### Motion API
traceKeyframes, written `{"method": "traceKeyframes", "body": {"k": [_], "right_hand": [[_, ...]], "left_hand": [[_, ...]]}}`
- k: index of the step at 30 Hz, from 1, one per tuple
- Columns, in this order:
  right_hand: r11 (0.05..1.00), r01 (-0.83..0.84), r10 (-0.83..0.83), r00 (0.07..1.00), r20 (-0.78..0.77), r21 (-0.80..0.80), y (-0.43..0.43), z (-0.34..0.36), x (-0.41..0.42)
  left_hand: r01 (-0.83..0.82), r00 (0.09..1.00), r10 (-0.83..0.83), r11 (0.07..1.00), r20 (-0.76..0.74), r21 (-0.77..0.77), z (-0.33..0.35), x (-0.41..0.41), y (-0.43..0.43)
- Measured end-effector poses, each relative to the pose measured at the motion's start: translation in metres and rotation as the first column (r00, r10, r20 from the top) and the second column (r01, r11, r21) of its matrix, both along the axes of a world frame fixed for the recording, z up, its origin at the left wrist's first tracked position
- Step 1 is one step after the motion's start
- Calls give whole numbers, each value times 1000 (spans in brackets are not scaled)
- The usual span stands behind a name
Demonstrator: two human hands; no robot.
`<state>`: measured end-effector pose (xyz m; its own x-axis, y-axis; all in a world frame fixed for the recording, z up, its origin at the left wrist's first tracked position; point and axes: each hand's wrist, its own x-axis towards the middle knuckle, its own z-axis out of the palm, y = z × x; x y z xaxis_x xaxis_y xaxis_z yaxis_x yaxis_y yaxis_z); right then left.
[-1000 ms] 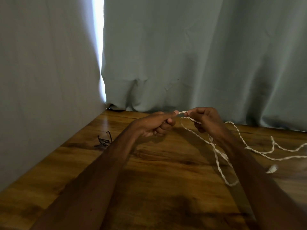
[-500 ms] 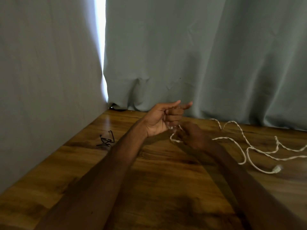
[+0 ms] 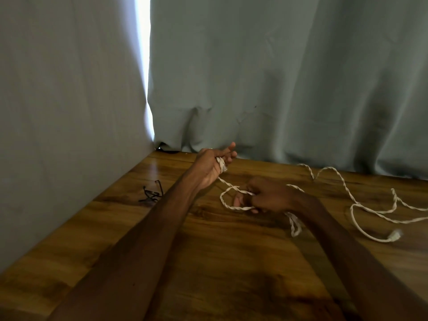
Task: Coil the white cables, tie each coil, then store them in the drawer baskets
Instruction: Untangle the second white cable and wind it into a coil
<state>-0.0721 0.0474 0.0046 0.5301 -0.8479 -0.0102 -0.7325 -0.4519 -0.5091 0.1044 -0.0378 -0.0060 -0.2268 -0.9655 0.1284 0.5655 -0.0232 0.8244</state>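
forearms, both bare, reach in from the near edge over a wooden table (image 3: pixel 208 262). the right hand (image 3: pixel 266 198) is low over the board, knuckles up, fingers curled round the white cable (image 3: pixel 221 166). a loop of the twisted strand stands out to its left and a short doubled length hangs below the wrist. whether this hand touches the wood cannot be told.

to the right, the rest of the cable lies loose on the table in slack bends and runs off the right edge of view. one end finishes in a small white plug (image 3: pixel 393 235) resting on the surface, well apart from both hands.

from the loop one strand rises to the left hand (image 3: pixel 210 167), held higher and farther back. a few turns of cable sit bunched in that palm. the lower fingers curl on them; the upper fingers point out nearly straight.

left of that arm, dark-framed spectacles (image 3: pixel 151 193) lie on the table near the pale left-hand wall (image 3: pixel 58 100). behind, a grey-green curtain (image 3: pixel 278 77) hangs to the table's far edge. a bright slit of daylight (image 3: pixel 143 54) shows at the corner.
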Motion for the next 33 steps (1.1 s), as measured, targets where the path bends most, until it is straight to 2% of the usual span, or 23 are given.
{"method": "traceKeyframes", "body": {"k": [6,9,11,14,18,20,22,24,27,28,31,33], "right_hand": [[997,67,-59,976,209,-30,-1,18,-26],[999,45,-39,978,205,-26,0,22,-34],[999,30,-25,984,176,-27,0,23,-36],[996,51,-38,984,173,-75,-2,24,-38],[972,89,-54,985,166,-216,-3,24,-41],[940,125,-69,981,184,-317,-6,24,-44],[899,181,-94,969,228,-399,-9,22,-48],[861,218,-104,960,261,-460,-12,20,-51],[844,221,-84,954,287,-489,-14,17,-57],[842,222,-85,955,284,-492,-15,16,-59],[850,242,-134,959,251,-469,-18,11,-63],[869,256,-189,963,193,-424,-19,8,-63]], "left_hand": [[49,999,-49,998,16,31,3,-10,5],[92,994,-87,992,-64,85,5,-8,3],[119,992,-114,988,-58,99,4,-2,0],[79,986,-80,997,145,12,9,-10,9],[30,921,12,994,389,-102,5,-36,14],[61,807,71,977,586,-202,0,-36,9],[209,651,116,923,751,-323,-2,-30,10],[351,602,96,860,793,-371,-1,-30,15],[401,655,-87,882,751,-248,5,-30,25],[393,646,-90,891,758,-229,5,-29,25],[327,545,124,879,829,-346,3,-25,24],[296,560,199,859,804,-418,2,-23,27]]}}
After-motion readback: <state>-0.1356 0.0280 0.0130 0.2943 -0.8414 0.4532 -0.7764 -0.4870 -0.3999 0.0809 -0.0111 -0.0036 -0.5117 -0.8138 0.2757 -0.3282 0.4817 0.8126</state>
